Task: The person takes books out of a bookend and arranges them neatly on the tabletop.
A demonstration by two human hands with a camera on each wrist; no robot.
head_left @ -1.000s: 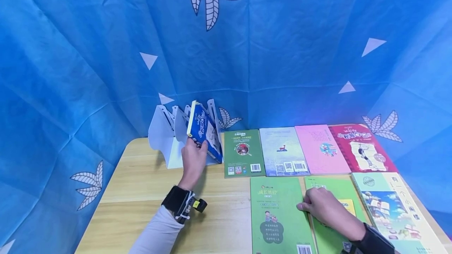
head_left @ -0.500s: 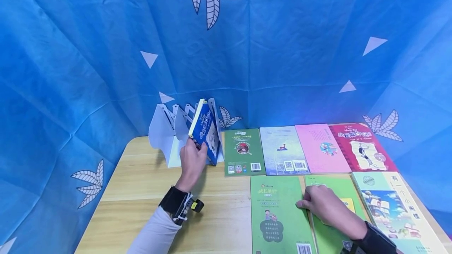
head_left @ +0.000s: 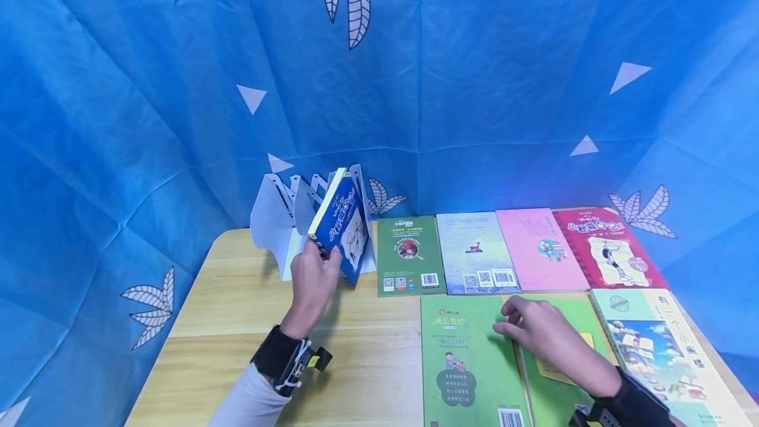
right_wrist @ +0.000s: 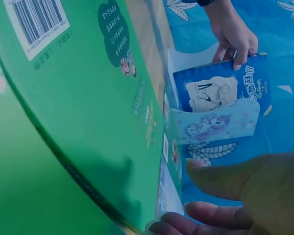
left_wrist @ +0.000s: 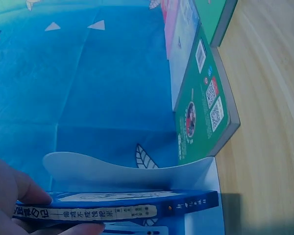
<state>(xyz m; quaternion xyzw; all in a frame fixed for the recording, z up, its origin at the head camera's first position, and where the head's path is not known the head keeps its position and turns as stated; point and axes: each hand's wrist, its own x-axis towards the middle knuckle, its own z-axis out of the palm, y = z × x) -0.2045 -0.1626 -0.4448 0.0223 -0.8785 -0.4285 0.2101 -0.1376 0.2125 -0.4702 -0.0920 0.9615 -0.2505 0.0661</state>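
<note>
My left hand [head_left: 314, 282] pinches a blue book [head_left: 350, 232] by its spine side, thumb on the front cover. The book stands tilted in the rightmost slot of a white book rack [head_left: 269, 219], inside its end panel; the left wrist view shows its spine [left_wrist: 112, 213] between thumb and fingers. My right hand [head_left: 548, 335] hovers over two green books, the left one [head_left: 468, 354] and the right one [head_left: 548, 400], holding nothing. Thumb [right_wrist: 215, 178] and fingers stand apart in the right wrist view.
A dark green book [head_left: 409, 269], a pale blue one [head_left: 477, 236], a pink one [head_left: 534, 262] and a red one [head_left: 601, 223] lie in the back row. Front right lies a book with a sky picture [head_left: 646, 348]. A blue curtain [head_left: 474, 84] hangs behind the wooden table [head_left: 219, 321].
My left hand has drawn back slightly toward me and left, and the blue book's lower edge has come forward with its cover turned more into view. My right hand has lifted from the green books.
</note>
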